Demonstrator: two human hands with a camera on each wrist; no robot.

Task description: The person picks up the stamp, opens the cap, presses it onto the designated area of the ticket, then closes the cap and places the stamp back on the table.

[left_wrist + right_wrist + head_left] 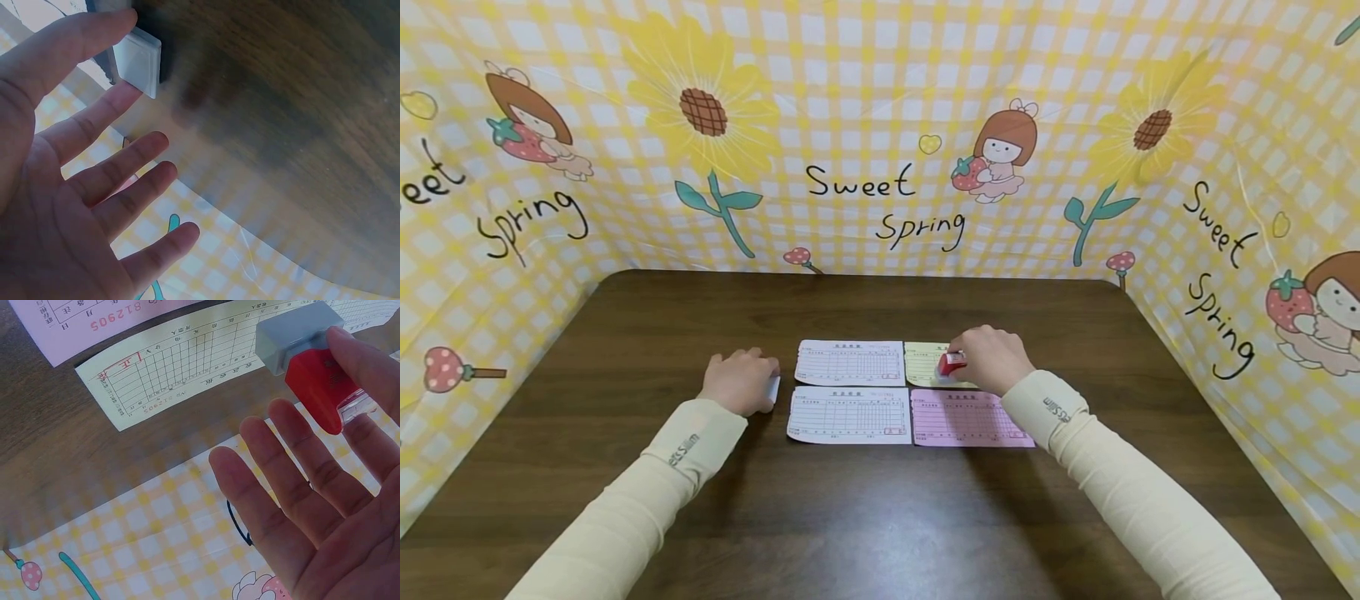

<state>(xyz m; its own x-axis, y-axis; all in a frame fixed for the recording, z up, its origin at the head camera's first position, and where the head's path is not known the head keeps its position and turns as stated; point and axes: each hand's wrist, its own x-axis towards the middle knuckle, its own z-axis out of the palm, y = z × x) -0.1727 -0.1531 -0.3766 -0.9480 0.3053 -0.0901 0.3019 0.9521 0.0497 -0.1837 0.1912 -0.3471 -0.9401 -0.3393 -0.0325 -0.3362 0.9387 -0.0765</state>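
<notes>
My right hand (995, 358) pinches a red stamp (322, 384) between thumb and forefinger, its other fingers spread. The stamp's grey end (294, 334) faces the pale yellow receipt slip (921, 367); whether they touch, I cannot tell. Left of the papers, my left hand (737, 382) holds a small whitish stamp cap (139, 61) by thumb and forefinger, close to the table. Below the yellow slip lies a pink receipt slip (962, 421), partly under my right wrist. Two whitish receipt slips, an upper (850, 363) and a lower (848, 415), lie to the left.
The slips form two rows on a dark brown wooden table (820, 517). Red-framed marks show at corners of the slips. A yellow checked cloth (850, 92) with flowers and cartoon figures hangs behind the table and along both sides.
</notes>
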